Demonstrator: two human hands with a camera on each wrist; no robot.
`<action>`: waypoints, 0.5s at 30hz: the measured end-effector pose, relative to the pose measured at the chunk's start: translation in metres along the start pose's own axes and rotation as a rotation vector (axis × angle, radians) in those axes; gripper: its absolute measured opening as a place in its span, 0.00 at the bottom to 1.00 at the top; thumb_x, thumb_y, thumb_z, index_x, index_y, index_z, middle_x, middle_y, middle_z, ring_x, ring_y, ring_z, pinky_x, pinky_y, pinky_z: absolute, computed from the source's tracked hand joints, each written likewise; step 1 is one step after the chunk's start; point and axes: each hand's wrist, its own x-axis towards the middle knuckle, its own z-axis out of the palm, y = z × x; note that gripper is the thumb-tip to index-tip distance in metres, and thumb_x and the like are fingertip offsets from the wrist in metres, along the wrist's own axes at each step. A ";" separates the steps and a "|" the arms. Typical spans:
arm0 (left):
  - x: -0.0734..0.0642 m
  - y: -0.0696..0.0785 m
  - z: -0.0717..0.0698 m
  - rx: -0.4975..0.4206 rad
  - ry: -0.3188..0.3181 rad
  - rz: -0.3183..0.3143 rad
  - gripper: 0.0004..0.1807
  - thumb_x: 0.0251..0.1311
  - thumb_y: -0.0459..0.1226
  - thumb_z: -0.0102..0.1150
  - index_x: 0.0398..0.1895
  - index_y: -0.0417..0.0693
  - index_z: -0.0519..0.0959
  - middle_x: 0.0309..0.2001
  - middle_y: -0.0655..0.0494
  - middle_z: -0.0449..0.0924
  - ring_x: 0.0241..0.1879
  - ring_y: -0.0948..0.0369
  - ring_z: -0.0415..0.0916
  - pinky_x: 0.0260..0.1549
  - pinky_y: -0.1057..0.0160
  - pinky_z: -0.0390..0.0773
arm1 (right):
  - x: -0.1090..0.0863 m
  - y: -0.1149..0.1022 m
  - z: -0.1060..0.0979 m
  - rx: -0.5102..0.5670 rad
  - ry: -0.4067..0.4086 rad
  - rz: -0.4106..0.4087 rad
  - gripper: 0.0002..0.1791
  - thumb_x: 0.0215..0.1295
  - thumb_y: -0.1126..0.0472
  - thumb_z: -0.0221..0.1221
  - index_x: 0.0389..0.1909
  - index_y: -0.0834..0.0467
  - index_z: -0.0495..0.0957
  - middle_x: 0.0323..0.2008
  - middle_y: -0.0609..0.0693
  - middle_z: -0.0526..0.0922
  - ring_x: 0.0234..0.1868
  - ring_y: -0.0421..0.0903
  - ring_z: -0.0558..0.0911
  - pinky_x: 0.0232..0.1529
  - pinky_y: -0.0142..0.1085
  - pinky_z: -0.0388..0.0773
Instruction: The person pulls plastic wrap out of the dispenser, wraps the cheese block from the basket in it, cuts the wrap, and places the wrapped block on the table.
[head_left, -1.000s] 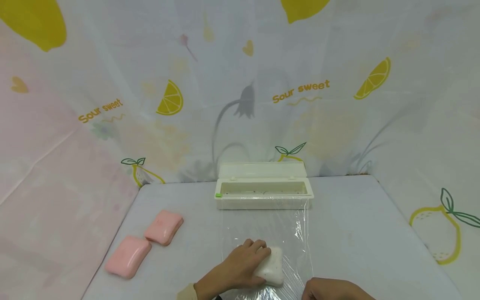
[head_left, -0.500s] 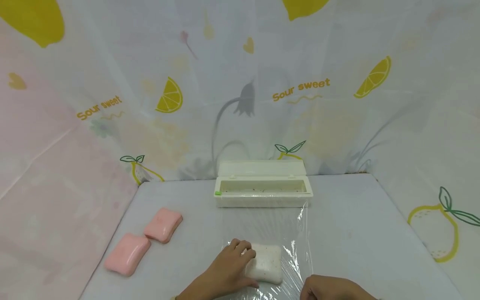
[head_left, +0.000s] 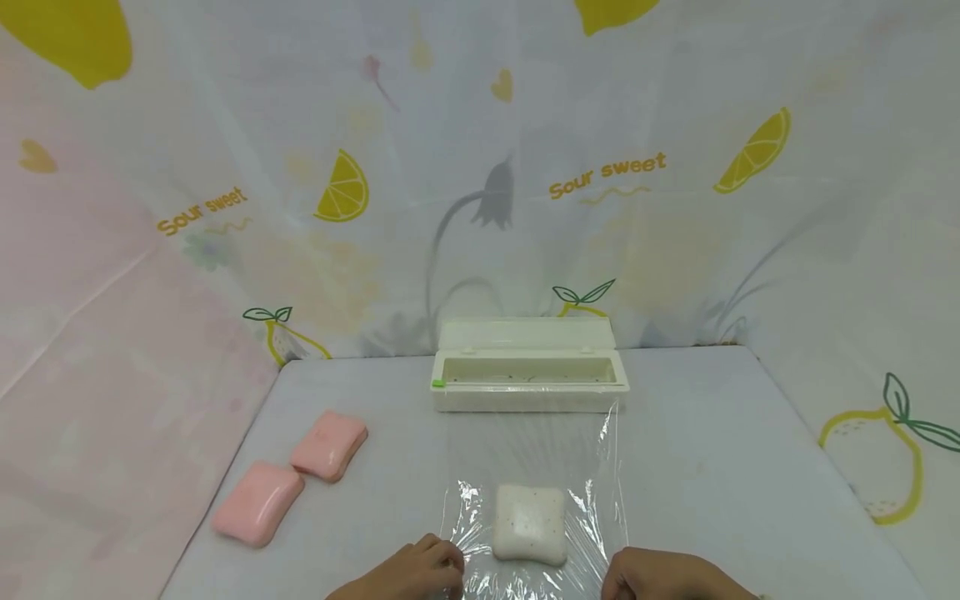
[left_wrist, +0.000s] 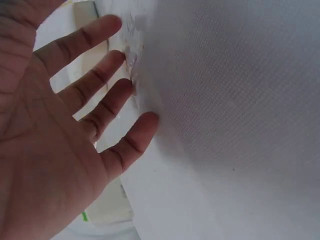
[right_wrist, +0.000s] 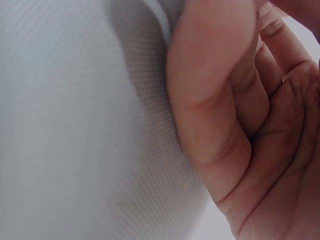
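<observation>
A white speckled bar of soap [head_left: 529,523] lies on a stretched sheet of clear cling film [head_left: 525,450] in the head view. The film runs toward me from a cream cling film dispenser [head_left: 531,400], whose lid stands up. At the film's near left edge is my left hand [head_left: 423,568]; its spread, slightly bent fingers [left_wrist: 142,130] reach the film's creases in the left wrist view. My right hand [head_left: 648,573] grips the near right edge of the film, its fingers [right_wrist: 205,100] curled. The film inside that grip is hidden.
Two pink bars of soap, one nearer [head_left: 257,504] and one farther [head_left: 328,446], lie at the left of the white table [head_left: 720,467]. A printed cloth backdrop [head_left: 390,275] rises behind the table and at both sides.
My left hand has let go of the white soap and drawn back to the film's near left corner. The soap now lies uncovered. My right hand has stayed at its edge.
</observation>
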 end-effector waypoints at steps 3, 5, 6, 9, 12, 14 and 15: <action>-0.006 0.001 0.004 0.028 -0.057 -0.055 0.09 0.66 0.53 0.56 0.39 0.65 0.82 0.53 0.63 0.71 0.52 0.63 0.65 0.36 0.71 0.65 | 0.000 -0.003 0.000 0.016 -0.003 0.012 0.10 0.52 0.62 0.66 0.17 0.59 0.78 0.11 0.33 0.66 0.12 0.26 0.58 0.07 0.26 0.47; -0.007 0.004 0.007 0.085 -0.086 -0.088 0.12 0.68 0.57 0.51 0.41 0.68 0.82 0.55 0.63 0.69 0.53 0.62 0.65 0.35 0.67 0.68 | -0.001 -0.006 0.001 0.022 -0.001 0.018 0.12 0.53 0.62 0.65 0.16 0.61 0.77 0.11 0.33 0.65 0.12 0.27 0.57 0.07 0.27 0.46; -0.007 0.007 0.009 0.119 -0.088 -0.102 0.14 0.69 0.58 0.49 0.42 0.70 0.83 0.55 0.63 0.69 0.53 0.61 0.65 0.35 0.66 0.69 | -0.001 -0.007 0.001 0.018 0.000 0.023 0.12 0.52 0.62 0.65 0.16 0.61 0.76 0.11 0.33 0.64 0.12 0.27 0.56 0.07 0.27 0.45; -0.005 0.014 0.015 0.204 -0.068 -0.159 0.18 0.68 0.63 0.44 0.41 0.73 0.83 0.54 0.66 0.69 0.50 0.62 0.66 0.34 0.65 0.70 | -0.001 -0.009 0.001 0.012 0.004 0.023 0.12 0.52 0.62 0.65 0.16 0.61 0.76 0.11 0.33 0.64 0.12 0.26 0.56 0.07 0.27 0.45; -0.001 0.019 0.016 0.211 -0.047 -0.219 0.22 0.66 0.66 0.44 0.35 0.70 0.84 0.51 0.68 0.69 0.47 0.63 0.66 0.32 0.65 0.69 | -0.001 -0.009 0.000 -0.017 -0.002 0.017 0.10 0.52 0.63 0.64 0.16 0.60 0.76 0.11 0.33 0.64 0.12 0.26 0.56 0.07 0.27 0.45; 0.000 0.018 0.013 0.211 -0.054 -0.192 0.19 0.66 0.64 0.48 0.34 0.69 0.85 0.51 0.68 0.69 0.47 0.63 0.66 0.29 0.67 0.67 | 0.000 -0.008 -0.003 -0.018 -0.019 0.000 0.09 0.52 0.63 0.65 0.17 0.59 0.79 0.11 0.33 0.66 0.12 0.25 0.58 0.07 0.25 0.48; 0.001 0.018 0.009 0.193 -0.061 -0.176 0.17 0.65 0.62 0.51 0.33 0.68 0.84 0.51 0.67 0.70 0.47 0.63 0.67 0.29 0.67 0.67 | 0.001 -0.008 -0.004 -0.025 -0.026 -0.011 0.07 0.52 0.64 0.65 0.17 0.58 0.80 0.11 0.32 0.68 0.13 0.25 0.60 0.07 0.24 0.51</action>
